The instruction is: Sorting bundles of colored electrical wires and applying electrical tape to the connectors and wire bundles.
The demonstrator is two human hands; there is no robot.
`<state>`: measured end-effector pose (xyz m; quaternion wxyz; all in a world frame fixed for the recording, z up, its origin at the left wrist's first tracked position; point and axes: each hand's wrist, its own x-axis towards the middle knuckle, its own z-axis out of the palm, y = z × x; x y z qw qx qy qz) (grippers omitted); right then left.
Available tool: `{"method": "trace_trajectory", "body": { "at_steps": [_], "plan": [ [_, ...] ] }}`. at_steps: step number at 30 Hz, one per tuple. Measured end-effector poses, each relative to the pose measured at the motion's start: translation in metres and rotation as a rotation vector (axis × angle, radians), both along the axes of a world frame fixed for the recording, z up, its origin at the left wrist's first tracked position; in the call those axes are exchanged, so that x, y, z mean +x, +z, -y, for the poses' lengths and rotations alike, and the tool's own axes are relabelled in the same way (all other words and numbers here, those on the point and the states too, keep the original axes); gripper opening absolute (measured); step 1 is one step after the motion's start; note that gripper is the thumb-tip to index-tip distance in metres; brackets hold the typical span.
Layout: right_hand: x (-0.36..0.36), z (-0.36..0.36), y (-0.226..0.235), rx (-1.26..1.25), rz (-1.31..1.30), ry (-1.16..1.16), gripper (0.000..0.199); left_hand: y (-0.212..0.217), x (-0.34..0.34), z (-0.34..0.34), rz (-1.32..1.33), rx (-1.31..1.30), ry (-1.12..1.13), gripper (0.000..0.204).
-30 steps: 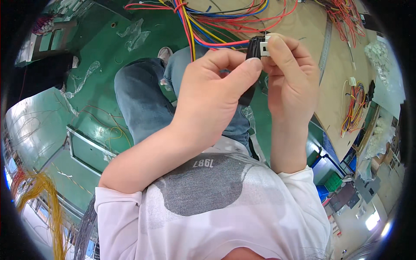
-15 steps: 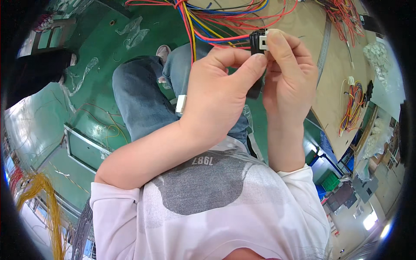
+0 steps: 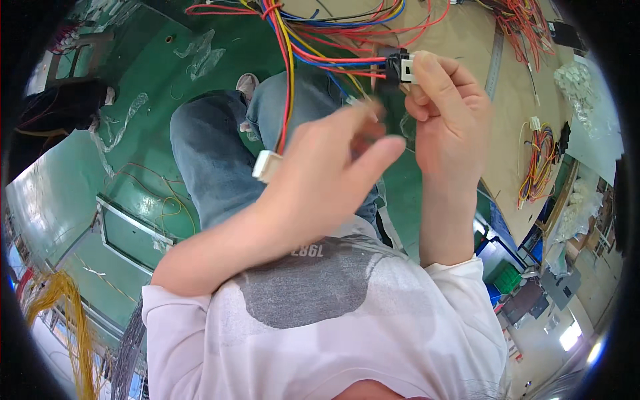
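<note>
My right hand (image 3: 450, 110) pinches a white plug connector (image 3: 407, 69) between thumb and fingers, holding it up near the board. Black tape (image 3: 395, 68) wraps the wires right behind the connector. Red, blue and yellow wires (image 3: 347, 63) run leftward from it. Just below and left, my left hand (image 3: 327, 160) is apart from the connector. Its thumb stands away from the fingers, which are smeared by motion. A second white connector (image 3: 267, 165), on red and yellow wires (image 3: 288, 87), hangs beside my left wrist.
A tan board (image 3: 513, 160) at the right carries a metal ruler (image 3: 494, 63), a bundled harness (image 3: 539, 163) and red wires (image 3: 520, 30). Beyond it lies a bag of white connectors (image 3: 579, 87). Plastic scraps (image 3: 205, 53) litter the green floor (image 3: 150, 77).
My left hand has come off the taped connector, moving down and left. The black strip that hung below it no longer hangs there. My right hand keeps its hold; the second connector has swung left.
</note>
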<state>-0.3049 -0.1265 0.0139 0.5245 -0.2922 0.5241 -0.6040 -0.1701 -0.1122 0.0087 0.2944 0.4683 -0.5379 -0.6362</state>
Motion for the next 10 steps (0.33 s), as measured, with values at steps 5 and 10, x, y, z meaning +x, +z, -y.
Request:
{"method": "trace_trajectory", "body": {
  "at_steps": [5, 10],
  "plan": [
    [0.0, 0.002, 0.007, -0.006, 0.038, 0.047, 0.016, 0.008, 0.015, 0.046, 0.424, -1.269, 0.098, 0.029],
    [0.006, 0.008, 0.011, 0.013, 0.021, 0.05, 0.017, -0.004, 0.002, 0.049, 0.239, -0.856, 0.028, 0.029]
  ]
}}
